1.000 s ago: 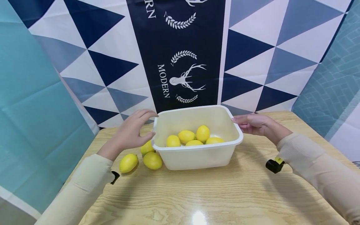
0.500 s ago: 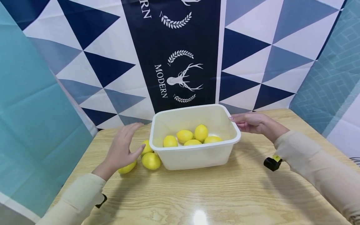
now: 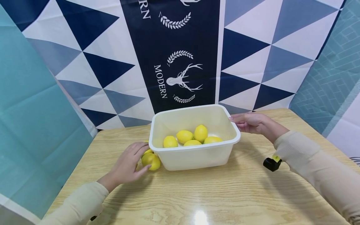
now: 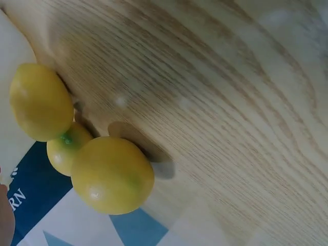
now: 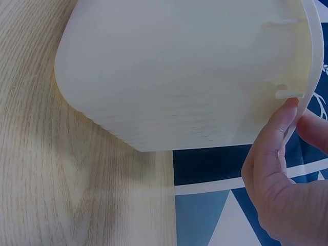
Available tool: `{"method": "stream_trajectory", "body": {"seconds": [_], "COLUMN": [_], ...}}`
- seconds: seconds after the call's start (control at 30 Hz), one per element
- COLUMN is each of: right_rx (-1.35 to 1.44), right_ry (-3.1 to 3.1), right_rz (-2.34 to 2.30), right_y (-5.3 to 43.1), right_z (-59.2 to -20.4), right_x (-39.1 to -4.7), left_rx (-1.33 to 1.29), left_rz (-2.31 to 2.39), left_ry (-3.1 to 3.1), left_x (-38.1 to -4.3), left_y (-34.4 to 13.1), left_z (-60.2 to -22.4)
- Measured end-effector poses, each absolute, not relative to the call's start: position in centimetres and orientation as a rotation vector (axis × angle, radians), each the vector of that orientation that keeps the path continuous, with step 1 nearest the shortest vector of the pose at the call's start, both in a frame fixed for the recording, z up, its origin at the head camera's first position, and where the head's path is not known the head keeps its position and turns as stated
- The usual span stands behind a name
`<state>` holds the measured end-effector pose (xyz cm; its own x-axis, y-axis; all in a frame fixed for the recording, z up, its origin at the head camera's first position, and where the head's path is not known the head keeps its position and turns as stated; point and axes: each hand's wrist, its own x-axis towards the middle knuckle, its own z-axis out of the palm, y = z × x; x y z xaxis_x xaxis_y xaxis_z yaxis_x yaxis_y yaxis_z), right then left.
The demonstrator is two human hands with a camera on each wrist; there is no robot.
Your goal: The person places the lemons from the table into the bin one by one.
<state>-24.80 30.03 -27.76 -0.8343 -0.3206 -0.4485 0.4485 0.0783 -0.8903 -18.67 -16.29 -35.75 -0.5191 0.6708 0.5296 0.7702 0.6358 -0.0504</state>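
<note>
A white plastic basin (image 3: 194, 157) stands on the wooden table with several yellow lemons (image 3: 184, 136) inside. My right hand (image 3: 250, 122) grips its right rim; in the right wrist view the fingers (image 5: 274, 143) lie under the rim and the thumb is on its other side. Left of the basin, my left hand (image 3: 129, 164) hovers at the loose lemons, fingers spread and relaxed. One lemon (image 3: 151, 161) shows by its thumb, another partly behind the fingers. Three lemons (image 4: 113, 175) appear in the left wrist view, with only a bit of hand (image 4: 6, 218) at the edge.
The wooden table (image 3: 180, 197) extends in front of the basin. A patterned cloth (image 3: 180, 62) with triangles and a deer print hangs behind it. Teal cloth (image 3: 36, 109) hangs at the left. A small black device (image 3: 272, 163) is at the right sleeve.
My left hand has moved from beside the basin's left rim, left and then down to the loose lemons, covering the leftmost one. The right hand keeps its hold on the rim. The view shifted slightly.
</note>
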Motion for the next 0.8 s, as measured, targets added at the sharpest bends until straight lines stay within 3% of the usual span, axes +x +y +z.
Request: {"method": "stream_trajectory", "body": {"seconds": [0.37,0.8], "right_rx": [0.112,0.12], "right_ry": [1.806,1.799], "right_rz": [-1.8,-1.821], "right_y": [29.9,30.0], "right_z": [-27.7,-27.7], "right_x": [-24.8,-24.7], "left_rx": [-1.264,-1.245], "left_rz": [-0.111,-0.128], "left_ry": [-2.434,-2.599], "left_x": [-18.5,-19.0], "left_y": [-16.0,-15.9], "left_z": [-36.5,-37.0]}}
